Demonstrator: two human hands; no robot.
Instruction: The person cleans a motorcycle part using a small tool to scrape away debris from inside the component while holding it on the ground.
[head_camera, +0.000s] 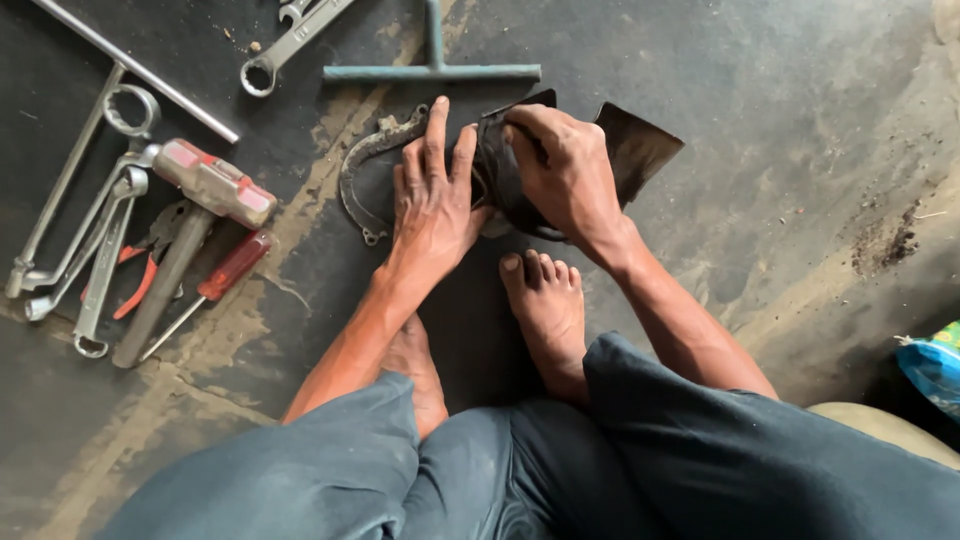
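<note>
Head view: dark, stained concrete floor (800, 150), hammer (190, 230), wrenches (80, 240) and pliers (140, 270) at left. No containers visible. Left hand (432, 195) flat, fingers spread, pressing black rubber sheet (640, 145); right hand (565, 170) curled, gripping its folded edge, just ahead of bare feet.

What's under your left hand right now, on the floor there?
The left hand presses flat on a curved, rusty metal piece, beside the black rubber sheet gripped by the right hand. The part beneath the palm is hidden.

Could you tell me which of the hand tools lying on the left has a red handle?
The screwdriver, beside the hammer; the wrenches are bare metal.
</note>
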